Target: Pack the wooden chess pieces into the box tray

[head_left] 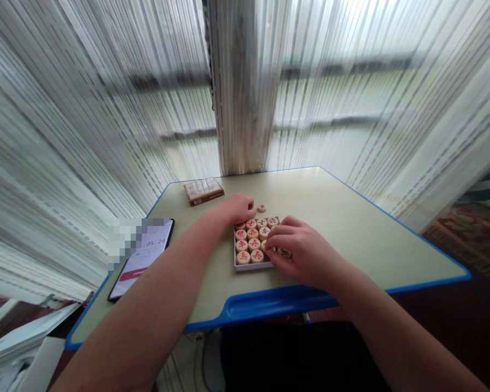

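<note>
Round wooden Chinese chess pieces (252,233) with red and black characters lie in rows in a shallow white box (253,267) on the table. My left hand (240,208) is closed at the box's far left corner, its fingers curled under; whatever they hold is hidden. Just right of it lies a single loose chess piece (262,208). My right hand (296,246) covers the right side of the box with fingers and thumb bent together. A black-lettered chess piece (285,253) shows within its grip. Pieces beneath this hand are partly hidden.
A flat brown printed box (204,190) lies at the table's far left. A phone (147,253) showing a timer lies at the left edge, beside my left forearm. The pale table (351,223) has a blue rim and a blue front groove (269,304). Striped curtains hang behind.
</note>
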Motion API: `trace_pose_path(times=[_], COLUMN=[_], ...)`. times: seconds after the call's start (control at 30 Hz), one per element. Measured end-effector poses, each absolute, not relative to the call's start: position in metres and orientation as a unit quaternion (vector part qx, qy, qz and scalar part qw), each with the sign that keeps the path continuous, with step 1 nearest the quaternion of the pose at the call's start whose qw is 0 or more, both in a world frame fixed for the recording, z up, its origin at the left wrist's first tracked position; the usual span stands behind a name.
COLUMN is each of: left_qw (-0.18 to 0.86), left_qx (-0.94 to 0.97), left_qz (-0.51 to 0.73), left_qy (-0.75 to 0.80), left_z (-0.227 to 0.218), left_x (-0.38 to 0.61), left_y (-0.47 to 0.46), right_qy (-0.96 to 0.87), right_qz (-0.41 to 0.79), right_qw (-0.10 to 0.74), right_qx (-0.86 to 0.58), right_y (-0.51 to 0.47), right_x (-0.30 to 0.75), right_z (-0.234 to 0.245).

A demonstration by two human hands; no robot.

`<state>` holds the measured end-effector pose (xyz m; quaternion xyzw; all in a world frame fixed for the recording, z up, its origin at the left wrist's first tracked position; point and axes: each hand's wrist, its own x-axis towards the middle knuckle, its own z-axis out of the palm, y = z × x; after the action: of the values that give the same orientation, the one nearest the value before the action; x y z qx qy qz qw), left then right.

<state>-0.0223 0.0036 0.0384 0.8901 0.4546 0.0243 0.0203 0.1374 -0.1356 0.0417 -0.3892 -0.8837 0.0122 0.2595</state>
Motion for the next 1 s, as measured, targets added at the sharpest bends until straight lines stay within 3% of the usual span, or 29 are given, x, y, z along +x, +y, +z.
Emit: trace_pose_path(times=[0.67, 1.0], left_qw=[0.019, 0.021], left_qx=[0.886, 0.886], left_qz=[0.022, 0.021], left_qy=[0.463, 0.464], left_z=[0.0403, 0.0403], left_x=[-0.0215, -0.0217], left_y=[0.0017, 0.0024], right_qy=[-0.898, -0.881], right_qz=[0.006, -0.018], right_qw=[0.238, 0.274], right_qx=[-0.370, -0.384], right_y=[-0.1379, -0.1376], right_x=[0.1358, 0.1386], right_z=[0.0419, 0.0420])
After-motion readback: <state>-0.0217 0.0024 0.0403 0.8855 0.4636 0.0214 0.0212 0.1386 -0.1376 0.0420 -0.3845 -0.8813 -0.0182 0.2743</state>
